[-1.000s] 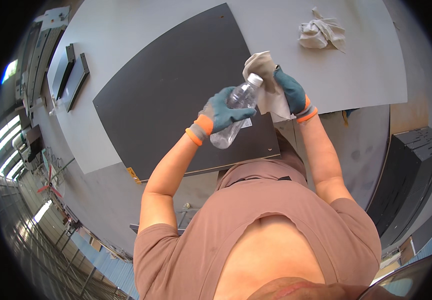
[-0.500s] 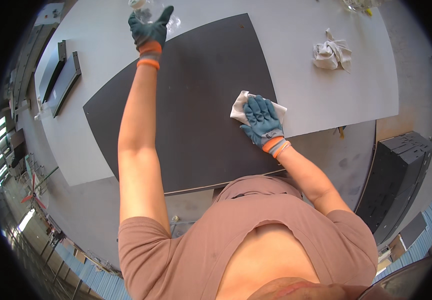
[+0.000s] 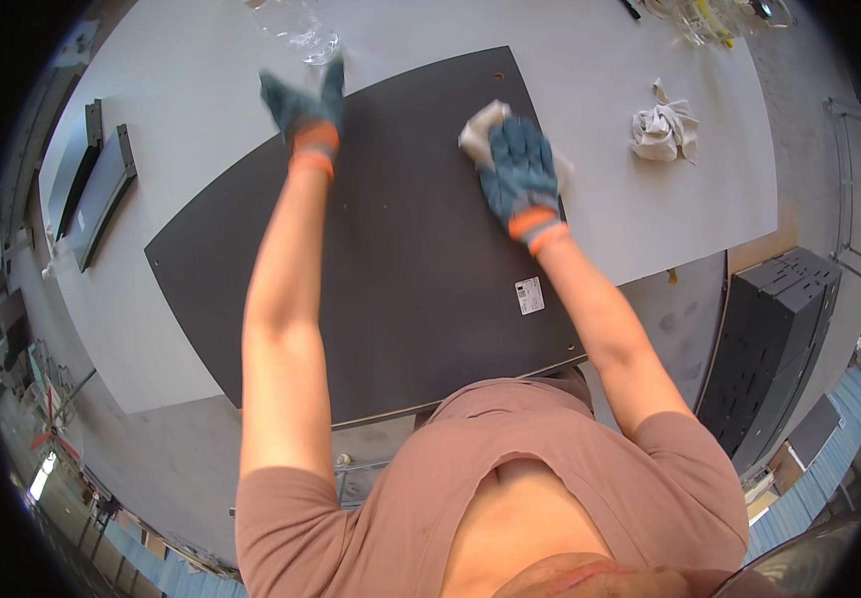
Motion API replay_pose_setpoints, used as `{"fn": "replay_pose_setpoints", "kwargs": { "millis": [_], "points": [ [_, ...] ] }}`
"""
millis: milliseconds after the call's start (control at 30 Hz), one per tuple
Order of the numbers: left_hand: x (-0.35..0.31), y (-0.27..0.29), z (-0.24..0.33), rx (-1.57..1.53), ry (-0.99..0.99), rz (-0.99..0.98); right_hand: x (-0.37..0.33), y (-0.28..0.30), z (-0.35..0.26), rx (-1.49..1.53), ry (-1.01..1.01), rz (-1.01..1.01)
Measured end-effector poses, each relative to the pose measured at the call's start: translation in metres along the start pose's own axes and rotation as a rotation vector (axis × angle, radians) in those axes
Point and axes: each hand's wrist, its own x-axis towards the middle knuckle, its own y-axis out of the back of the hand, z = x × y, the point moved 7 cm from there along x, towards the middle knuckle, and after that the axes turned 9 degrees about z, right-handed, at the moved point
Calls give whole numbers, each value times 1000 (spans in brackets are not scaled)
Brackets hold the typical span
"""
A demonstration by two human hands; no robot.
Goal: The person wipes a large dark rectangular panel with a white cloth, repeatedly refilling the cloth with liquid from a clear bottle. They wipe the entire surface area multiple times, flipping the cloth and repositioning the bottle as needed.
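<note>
A dark grey panel point(image 3: 391, 289) lies across the light grey table. My right hand point(image 3: 520, 169), in a dark teal glove with an orange cuff, holds a white cloth point(image 3: 483, 133) under its palm, near the panel's far right corner. My gloved left hand point(image 3: 306, 112) is over the far edge of the panel, thumb and fingers spread apart with nothing between them. Just beyond it a clear plastic bottle point(image 3: 301, 30) lies on the table; the picture's top edge cuts it off. A white label point(image 3: 530, 296) shows on the panel below my right wrist.
A crumpled white cloth point(image 3: 664, 132) rests on the table point(image 3: 670, 219) at the right. Two narrow dark panels point(image 3: 102, 194) lie at the left. Clear and yellowish items point(image 3: 705, 18) sit at the far right, and a stack of black boards point(image 3: 764, 349) stands right of the table.
My left hand has come away from the bottle, back toward me. My right hand has slid the cloth away from me along the panel's right side, uncovering the label.
</note>
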Motion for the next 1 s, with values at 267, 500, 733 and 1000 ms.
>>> {"fn": "replay_pose_setpoints", "kwargs": {
  "millis": [267, 500, 733, 1000],
  "points": [
    [-208, 98, -24, 412, -435, -271, 108, -46, 59, -67, -85, 107],
    [-207, 102, -25, 443, -393, -295, -117, 53, 41, 40, 70, -91],
    [-211, 103, -25, 442, -433, -285, -20, 20, 40, -41, 70, 25],
    [-205, 104, -23, 388, -438, -229, 124, -64, 65, -59, 28, 124]
  ]
}}
